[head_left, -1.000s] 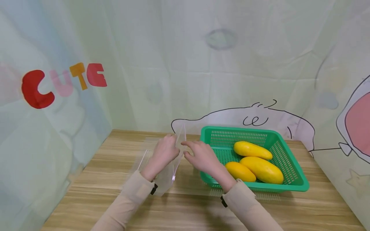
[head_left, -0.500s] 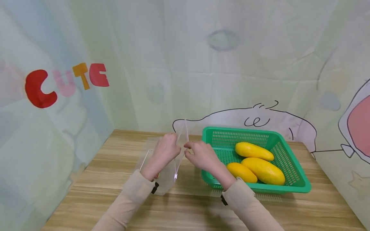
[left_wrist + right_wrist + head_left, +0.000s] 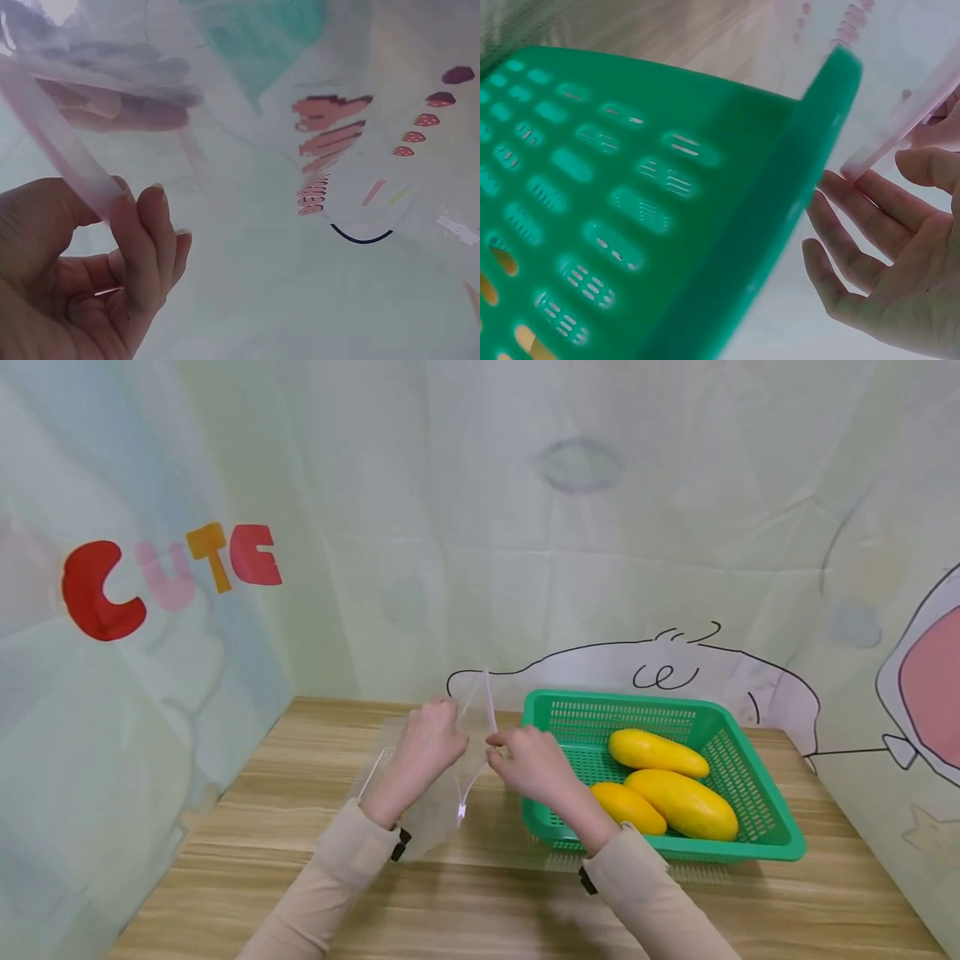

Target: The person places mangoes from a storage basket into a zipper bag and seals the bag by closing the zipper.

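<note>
Left hand (image 3: 426, 743) pinches one rim of the clear slider bag (image 3: 435, 817), mid-frame. Right hand (image 3: 536, 766) only rests fingertips on the other rim, thumb off it, so imo that side could slip and flop closed, or snag the green basket (image 3: 772, 847).

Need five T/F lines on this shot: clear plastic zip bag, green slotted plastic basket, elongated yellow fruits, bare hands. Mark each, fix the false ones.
1. Three elongated yellow fruits lie in the green slotted plastic basket. True.
2. The left hand pinches the edge of the clear plastic zip bag. True.
3. The right hand grips a fruit. False: the right hand has its fingertips at the bag's edge.
4. The bag's mouth is sealed. False: it gapes open.
5. Small red strawberries are printed on the bag. True.
</note>
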Demonstrator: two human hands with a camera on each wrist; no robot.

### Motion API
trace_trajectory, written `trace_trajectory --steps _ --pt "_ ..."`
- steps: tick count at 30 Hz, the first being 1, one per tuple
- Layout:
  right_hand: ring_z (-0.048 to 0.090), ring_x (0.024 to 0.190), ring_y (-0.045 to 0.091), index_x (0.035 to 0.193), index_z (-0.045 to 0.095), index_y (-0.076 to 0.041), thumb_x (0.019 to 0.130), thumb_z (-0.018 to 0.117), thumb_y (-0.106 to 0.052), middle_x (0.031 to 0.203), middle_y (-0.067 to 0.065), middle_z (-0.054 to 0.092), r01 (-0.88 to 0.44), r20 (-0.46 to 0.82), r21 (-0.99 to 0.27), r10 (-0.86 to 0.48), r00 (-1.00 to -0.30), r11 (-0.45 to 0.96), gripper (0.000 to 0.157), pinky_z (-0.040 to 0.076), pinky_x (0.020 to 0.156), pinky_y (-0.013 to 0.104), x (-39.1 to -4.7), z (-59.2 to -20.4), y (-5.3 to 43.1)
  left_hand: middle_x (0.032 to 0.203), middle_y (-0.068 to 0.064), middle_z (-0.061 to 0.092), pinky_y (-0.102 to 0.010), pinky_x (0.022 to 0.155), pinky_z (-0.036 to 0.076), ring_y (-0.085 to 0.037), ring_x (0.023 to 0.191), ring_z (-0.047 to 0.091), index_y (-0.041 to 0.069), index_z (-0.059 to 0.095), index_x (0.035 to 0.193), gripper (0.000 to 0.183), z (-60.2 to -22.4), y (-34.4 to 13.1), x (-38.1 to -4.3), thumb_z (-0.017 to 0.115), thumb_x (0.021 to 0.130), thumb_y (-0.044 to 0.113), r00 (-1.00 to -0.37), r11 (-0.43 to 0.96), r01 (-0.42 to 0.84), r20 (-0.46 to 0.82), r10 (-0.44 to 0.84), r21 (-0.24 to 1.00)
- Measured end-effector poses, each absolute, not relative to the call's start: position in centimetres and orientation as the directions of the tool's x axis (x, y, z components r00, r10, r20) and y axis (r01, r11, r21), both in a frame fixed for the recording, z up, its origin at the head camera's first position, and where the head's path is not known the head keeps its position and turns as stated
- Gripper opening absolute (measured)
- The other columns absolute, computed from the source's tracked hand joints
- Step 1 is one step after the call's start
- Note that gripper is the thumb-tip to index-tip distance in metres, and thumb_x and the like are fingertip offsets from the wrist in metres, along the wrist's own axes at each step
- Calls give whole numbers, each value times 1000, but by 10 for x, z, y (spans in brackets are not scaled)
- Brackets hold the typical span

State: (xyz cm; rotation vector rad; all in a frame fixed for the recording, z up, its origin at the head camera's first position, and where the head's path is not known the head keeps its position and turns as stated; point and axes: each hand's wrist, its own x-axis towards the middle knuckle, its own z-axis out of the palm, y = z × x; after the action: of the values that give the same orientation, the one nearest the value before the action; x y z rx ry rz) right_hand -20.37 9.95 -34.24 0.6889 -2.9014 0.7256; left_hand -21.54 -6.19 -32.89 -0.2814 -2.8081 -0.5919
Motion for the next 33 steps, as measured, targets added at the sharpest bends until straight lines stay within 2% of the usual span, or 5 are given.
trace_trajectory --steps 3,10,22,29,33 --pt "35 41 10 113 71 -6 94 54 -21 66 5 60 -427 159 -443 -399 -903 788 29 26 38 20 -205 -345 102 71 -12 56 -23 43 37 -20 55 47 -2 60 79 9 -328 -63 -215 62 71 -4 -939 896 250 318 131 368" --pt "44 53 13 106 74 -10 92 57 -21 90 4 74 -419 186 -417 -375 -908 807 25 35 46 25 -206 -349 110 70 -14 57 -31 45 41 -23 56 47 -1 57 75 8 -326 -66 -214 61 68 -4 -892 884 302 432 130 357" --pt "40 48 14 106 74 -8 93 56 -21 61 -1 57 -368 159 -464 -333 -929 806 26 30 42 22 -206 -356 123 68 -9 48 -26 48 34 -21 58 43 4 48 72 14 -317 -75 -213 58 73 -5 -890 865 287 448 82 412" --pt "45 55 17 106 74 -10 94 56 -23 68 -1 61 -316 138 -495 -285 -948 810 25 36 45 25 -205 -357 130 79 -12 59 -28 53 42 -22 61 51 0 65 94 21 -317 -82 -214 57 76 -6 -861 854 316 503 74 414" --pt "43 49 17 101 74 -8 95 54 -24 61 0 54 -285 124 -527 -260 -958 801 27 33 42 24 -205 -358 134 77 -12 61 -27 53 40 -21 62 50 -1 68 90 17 -314 -86 -214 57 78 -5 -866 842 310 496 59 441"
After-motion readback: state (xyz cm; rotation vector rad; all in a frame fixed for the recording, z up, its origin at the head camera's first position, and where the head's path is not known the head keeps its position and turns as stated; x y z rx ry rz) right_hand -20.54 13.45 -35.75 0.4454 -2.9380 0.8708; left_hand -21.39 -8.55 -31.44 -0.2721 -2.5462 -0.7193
